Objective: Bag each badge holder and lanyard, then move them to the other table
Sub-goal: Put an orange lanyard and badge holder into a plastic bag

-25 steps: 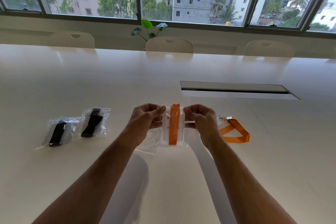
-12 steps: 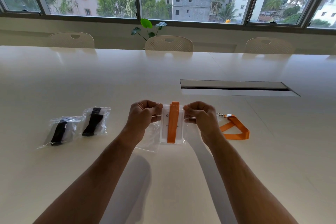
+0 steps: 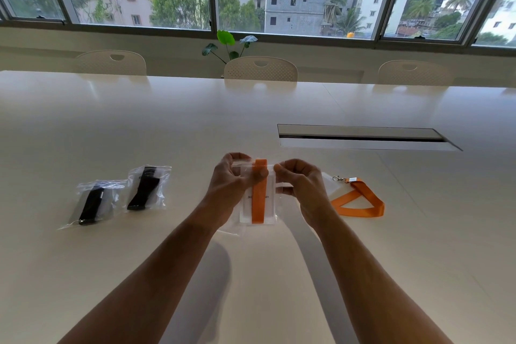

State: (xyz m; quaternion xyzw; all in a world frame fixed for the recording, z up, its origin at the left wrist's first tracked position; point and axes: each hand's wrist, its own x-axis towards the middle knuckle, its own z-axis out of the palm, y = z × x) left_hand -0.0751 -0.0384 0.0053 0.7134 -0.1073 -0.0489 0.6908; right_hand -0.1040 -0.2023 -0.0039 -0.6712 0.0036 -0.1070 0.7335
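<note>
A clear zip bag (image 3: 258, 195), showing a white badge holder (image 3: 247, 205) and folded orange lanyard (image 3: 258, 193), is being pinched at its top by the left hand (image 3: 233, 184) and right hand (image 3: 301, 184).

You held a clear zip bag (image 3: 258, 193) upright above the table, a white badge holder (image 3: 272, 208) and folded orange lanyard (image 3: 259, 190) inside. Another orange lanyard (image 3: 360, 201) lay loose at your right; two bagged black lanyards (image 3: 120, 195) lay at your left.
</note>
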